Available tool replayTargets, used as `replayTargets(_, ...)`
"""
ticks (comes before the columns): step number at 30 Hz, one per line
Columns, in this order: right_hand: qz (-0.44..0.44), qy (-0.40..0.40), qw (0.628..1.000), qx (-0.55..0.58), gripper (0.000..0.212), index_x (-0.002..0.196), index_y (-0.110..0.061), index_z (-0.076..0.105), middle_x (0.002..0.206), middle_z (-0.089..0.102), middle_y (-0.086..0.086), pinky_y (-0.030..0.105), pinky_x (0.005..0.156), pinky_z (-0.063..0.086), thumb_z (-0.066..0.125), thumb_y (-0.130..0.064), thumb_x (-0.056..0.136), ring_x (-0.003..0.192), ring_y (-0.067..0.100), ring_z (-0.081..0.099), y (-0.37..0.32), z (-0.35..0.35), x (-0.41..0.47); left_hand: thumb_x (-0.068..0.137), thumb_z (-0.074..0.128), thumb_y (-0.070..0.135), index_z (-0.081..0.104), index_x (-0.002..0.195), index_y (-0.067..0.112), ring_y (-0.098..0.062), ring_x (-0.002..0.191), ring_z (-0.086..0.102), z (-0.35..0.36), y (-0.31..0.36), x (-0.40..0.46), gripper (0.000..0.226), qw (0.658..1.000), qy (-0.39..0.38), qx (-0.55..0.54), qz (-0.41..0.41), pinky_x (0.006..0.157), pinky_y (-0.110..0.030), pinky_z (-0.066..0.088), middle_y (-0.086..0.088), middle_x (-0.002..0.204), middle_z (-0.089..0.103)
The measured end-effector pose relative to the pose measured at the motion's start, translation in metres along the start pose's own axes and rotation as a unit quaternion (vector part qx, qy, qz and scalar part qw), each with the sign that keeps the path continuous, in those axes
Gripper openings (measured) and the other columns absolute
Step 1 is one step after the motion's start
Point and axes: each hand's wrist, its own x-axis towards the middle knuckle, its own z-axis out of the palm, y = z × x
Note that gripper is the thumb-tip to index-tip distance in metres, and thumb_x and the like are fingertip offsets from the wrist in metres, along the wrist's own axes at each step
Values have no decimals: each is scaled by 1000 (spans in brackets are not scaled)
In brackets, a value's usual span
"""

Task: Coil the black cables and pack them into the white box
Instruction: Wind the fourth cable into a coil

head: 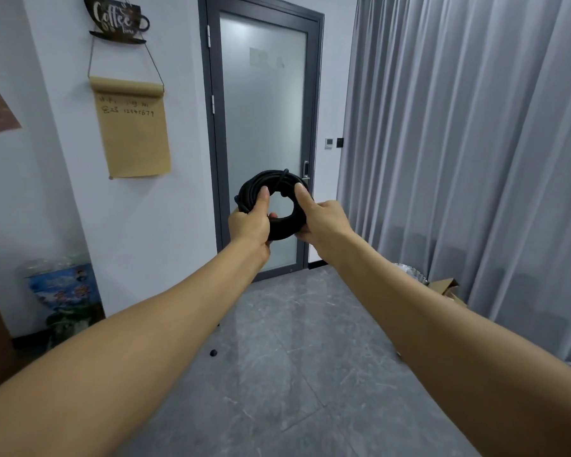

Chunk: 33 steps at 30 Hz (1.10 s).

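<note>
On the far left there's a blue printed bag [63, 288] on the floor against the wall, with a kraft paper note roll [134, 130] hanging above it under a "Coffee" sign [116, 19]. My left hand [249, 222] grips the left side of the coiled black cable [282, 227], thumb on top and fingers curled round it. The coil is held up in mid-air in front of the frosted glass door [262, 127]. My right hand [323, 217] pinches its right side, thumb pressed on top. Grey curtains [468, 143] fill the right.
</note>
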Motion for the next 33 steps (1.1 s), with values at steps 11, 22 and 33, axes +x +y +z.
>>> replayTargets(11,25,-7,982,189,11,80,3,57,78,60,16,38,83,55,57,-3,90,74,26,62,12,8,-18,89,60,39,54,104,7,-24,94,61,-14,-8,2,36,997,4,80,-4,85,-35,54,-5,91,60)
replayTargets(22,21,-95,970,223,14,77,-3,59,71,57,8,29,77,51,56,-5,90,69,18,57,20,15,-23,88,62,37,60,106,-2,-20,81,58,-35,-2,17,43,993,-16,117,-21,86,-34,52,-12,91,63)
replayTargets(33,36,-82,980,176,11,78,-12,55,67,49,1,23,65,33,53,-12,89,64,11,45,13,20,-23,92,59,26,60,104,4,-17,78,59,-36,6,14,25,996,-63,51,-43,81,-32,53,-5,84,64)
